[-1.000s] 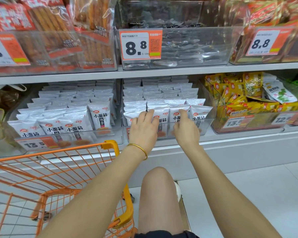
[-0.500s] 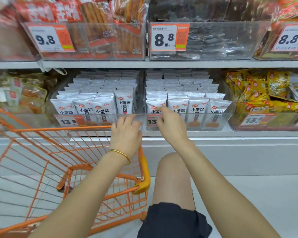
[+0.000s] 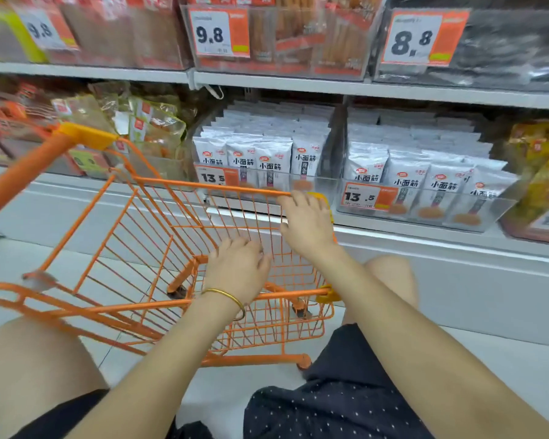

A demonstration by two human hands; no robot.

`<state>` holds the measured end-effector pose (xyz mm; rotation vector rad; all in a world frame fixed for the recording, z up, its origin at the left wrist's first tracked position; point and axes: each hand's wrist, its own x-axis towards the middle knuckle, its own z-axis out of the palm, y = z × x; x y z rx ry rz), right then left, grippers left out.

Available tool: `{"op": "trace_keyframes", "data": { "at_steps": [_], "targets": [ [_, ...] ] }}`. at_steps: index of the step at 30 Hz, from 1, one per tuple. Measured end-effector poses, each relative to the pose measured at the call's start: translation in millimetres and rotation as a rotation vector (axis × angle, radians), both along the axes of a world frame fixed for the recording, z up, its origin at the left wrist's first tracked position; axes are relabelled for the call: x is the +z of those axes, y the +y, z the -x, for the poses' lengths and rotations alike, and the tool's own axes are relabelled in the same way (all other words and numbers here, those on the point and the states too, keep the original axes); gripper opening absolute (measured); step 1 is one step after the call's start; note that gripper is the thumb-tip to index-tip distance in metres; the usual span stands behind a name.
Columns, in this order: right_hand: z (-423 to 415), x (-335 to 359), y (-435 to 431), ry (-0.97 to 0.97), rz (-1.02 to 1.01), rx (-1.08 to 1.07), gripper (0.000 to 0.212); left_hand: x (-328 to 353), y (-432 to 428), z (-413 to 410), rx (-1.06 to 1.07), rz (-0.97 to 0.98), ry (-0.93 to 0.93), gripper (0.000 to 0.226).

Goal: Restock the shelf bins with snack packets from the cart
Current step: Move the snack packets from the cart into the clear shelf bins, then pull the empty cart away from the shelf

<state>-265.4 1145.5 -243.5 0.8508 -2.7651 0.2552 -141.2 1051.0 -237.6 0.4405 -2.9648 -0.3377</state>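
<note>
The orange wire cart (image 3: 159,223) stands in front of me, and I see no packets in its basket. My left hand (image 3: 238,267), with a gold bangle on the wrist, hovers over the basket with relaxed fingers and holds nothing. My right hand (image 3: 308,223) reaches with straight fingers to the cart's far rim at its yellow corner (image 3: 322,198). Behind the cart, two clear shelf bins are packed with rows of upright white snack packets (image 3: 267,160): a left bin (image 3: 317,185) and a right bin (image 3: 495,210).
To the left of the white packets lie clear bags of brownish snacks (image 3: 146,128), and yellow packets (image 3: 539,160) fill a bin at the right. The upper shelf (image 3: 298,85) carries bins with price tags. My bare knees flank the cart on a pale tiled floor.
Both hands have come back from the front of the white-packet bins to the cart. The view has swung left and down, so the cart now fills the middle.
</note>
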Motion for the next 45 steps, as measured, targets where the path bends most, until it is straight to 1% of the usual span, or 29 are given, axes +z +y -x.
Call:
{"op": "trace_keyframes", "data": {
  "at_steps": [3, 5, 9, 11, 14, 17, 19, 22, 25, 27, 28, 30, 32, 34, 35, 36, 38, 40, 42, 45],
  "targets": [
    [-1.2, -2.0, -7.9, -0.015, -0.029, -0.011, 0.054, 1.2, 0.4, -2.7, -0.009, 0.047, 0.041, 0.034],
    [-1.7, -3.7, -13.9, -0.037, -0.079, -0.035, 0.059, 2.6, -1.0, -5.0, -0.019, 0.058, 0.035, 0.033],
    [-4.5, -6.0, -27.2, -0.061, -0.143, -0.058, 0.066, 1.0, -16.8, -8.3, 0.017, 0.011, 0.0, 0.026],
    [-7.1, -4.2, -39.5, -0.07, -0.148, -0.051, 0.068, 1.1, -28.8, -10.2, 0.036, 0.007, -0.013, 0.029],
    [-14.5, -5.2, -67.0, -0.028, -0.186, -0.072, 0.069, 0.2, -50.7, -16.3, 0.061, -0.031, -0.007, 0.027],
    [-18.5, -6.1, -99.7, -0.033, -0.221, -0.082, 0.069, -1.7, -77.6, -23.4, 0.033, -0.092, -0.034, 0.025],
    [-16.5, -6.5, -122.5, -0.023, -0.205, -0.059, 0.067, -0.8, -96.3, -28.4, -0.001, -0.12, -0.06, 0.025],
    [-13.8, -10.8, -157.4, 0.023, -0.154, 0.036, 0.064, -3.0, -126.8, -34.5, -0.046, -0.127, -0.124, 0.025],
    [-13.2, -12.7, -190.5, 0.001, -0.193, 0.112, 0.068, -7.1, -157.4, -34.9, -0.081, -0.153, -0.167, 0.028],
    [-12.9, -14.5, -209.6, 0.083, -0.237, 0.112, 0.072, -6.7, -173.8, -36.1, -0.084, -0.152, -0.217, 0.031],
    [-13.0, -15.3, -218.2, 0.146, -0.243, 0.096, 0.074, -5.1, -181.2, -38.1, -0.078, -0.15, -0.239, 0.032],
    [-15.7, -16.3, -233.3, 0.196, -0.263, 0.096, 0.077, -2.0, -195.4, -45.2, -0.066, -0.168, -0.213, 0.041],
    [-21.4, -14.3, -247.1, 0.162, -0.287, 0.126, 0.077, 4.4, -210.0, -54.7, -0.042, -0.18, -0.168, 0.043],
    [-29.7, -0.5, -263.4, 0.137, -0.326, 0.14, 0.07, 11.5, -225.1, -67.1, 0.043, -0.112, -0.121, 0.039],
    [-34.5, 7.8, -271.9, 0.102, -0.363, 0.163, 0.07, 18.2, -231.4, -74.3, 0.104, -0.088, -0.119, 0.039],
    [-40.3, 15.9, -281.0, 0.009, -0.423, 0.188, 0.072, 23.2, -237.4, -82.6, 0.167, -0.068, -0.131, 0.04],
    [-51.7, 27.2, -298.3, -0.171, -0.517, 0.239, 0.077, 32.9, -246.3, -99.7, 0.281, -0.051, -0.245, 0.046],
    [-60.8, 38.7, -322.8, -0.298, -0.578, 0.274, 0.078, 45.5, -257.9, -117.8, 0.405, -0.108, -0.491, 0.049],
    [-69.1, 46.5, -351.4, -0.424, -0.655, 0.283, 0.075, 55.9, -273.3, -136.2, 0.52, -0.207, -0.727, 0.051],
    [-86.7, 57.9, -398.0, -0.435, -0.792, 0.2, 0.083, 68.0, -308.7, -154.8, 0.546, -0.233, -0.838, 0.06]
  ]
}}
